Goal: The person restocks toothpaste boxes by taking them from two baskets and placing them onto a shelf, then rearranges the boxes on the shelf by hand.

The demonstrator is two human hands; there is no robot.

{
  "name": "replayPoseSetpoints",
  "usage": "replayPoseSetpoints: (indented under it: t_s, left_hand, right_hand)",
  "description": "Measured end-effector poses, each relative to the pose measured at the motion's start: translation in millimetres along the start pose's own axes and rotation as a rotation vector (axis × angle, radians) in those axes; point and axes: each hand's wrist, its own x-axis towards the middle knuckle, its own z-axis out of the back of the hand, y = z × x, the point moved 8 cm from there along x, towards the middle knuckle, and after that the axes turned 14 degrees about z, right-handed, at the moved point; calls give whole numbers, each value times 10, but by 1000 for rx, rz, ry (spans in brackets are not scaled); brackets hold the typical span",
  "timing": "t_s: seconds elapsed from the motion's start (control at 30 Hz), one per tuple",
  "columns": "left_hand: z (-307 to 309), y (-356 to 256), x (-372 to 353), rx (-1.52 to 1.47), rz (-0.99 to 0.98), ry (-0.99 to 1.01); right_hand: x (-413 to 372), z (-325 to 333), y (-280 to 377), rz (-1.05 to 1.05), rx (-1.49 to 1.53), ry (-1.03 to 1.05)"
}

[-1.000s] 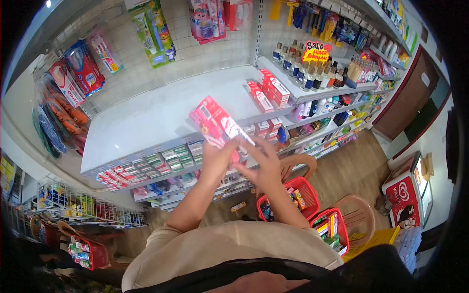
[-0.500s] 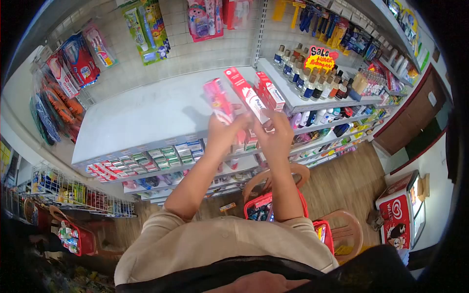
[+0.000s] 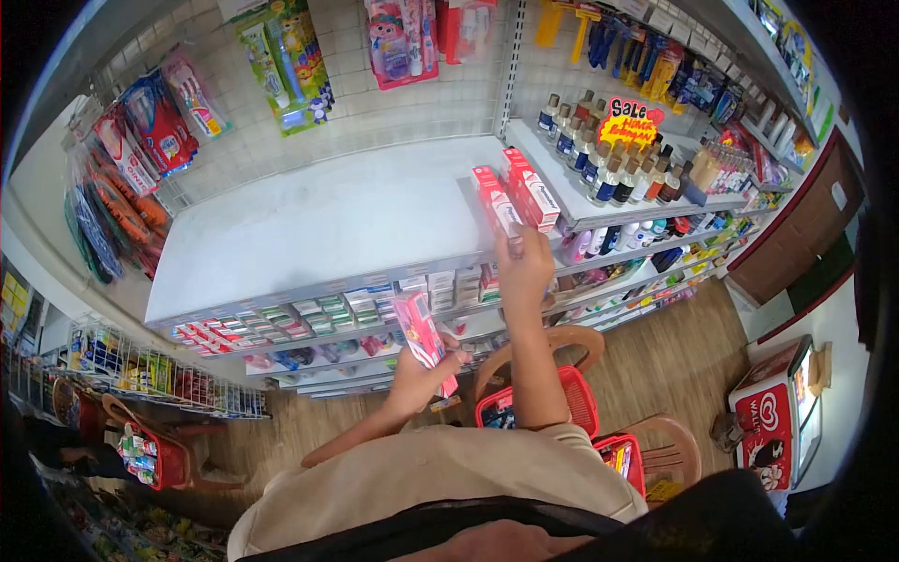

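My right hand pinches the near end of a red-and-white toothpaste box, which lies along the right part of the white top shelf. Just right of it, a matching stack of toothpaste boxes sits near the shelf divider. Lower and to the left, in front of the shelf edge, my left hand is closed around a pink toothpaste box, held tilted with its top end toward the shelves.
Perfume bottles with a sale sign crowd the shelf at right. Toothbrush packs hang on the back wall. Small boxes fill the shelf below. Red baskets rest on chairs by my right side.
The right hand has lowered the red-and-white toothpaste box onto the shelf beside the other stack. My left hand has drawn back and down with the pink toothpaste box.
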Motion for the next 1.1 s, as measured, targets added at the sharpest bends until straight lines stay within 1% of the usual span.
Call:
replayPoseSetpoints:
  t_s: [0.07,0.2,0.27,0.37,0.6,0.77,0.9,1.0,1.1]
  left_hand:
    - [-31,35,-67,88,25,20]
    - [-20,188,-126,84,97,59]
    - [-14,251,-129,65,124,91]
    - [19,324,-99,70,138,114]
    - [47,314,-58,55,139,117]
    - [45,348,-3,15,159,127]
    - [20,335,50,-34,160,109]
    - [-20,316,83,-92,161,135]
    - [-45,297,107,-90,145,159]
  right_hand:
    - [-4,7,-23,8,-32,-30]
    - [12,11,-18,-7,-44,-47]
    - [-9,-64,-78,-35,-115,34]
    - [-13,-58,-34,-12,-143,25]
    - [-10,-62,-35,2,-135,-13]
    - [-60,-104,-76,-40,-141,30]
    - [-78,-124,-56,-15,-164,40]
    - [-85,-96,-36,4,-156,-9]
    - [-84,-88,-29,-13,-154,20]
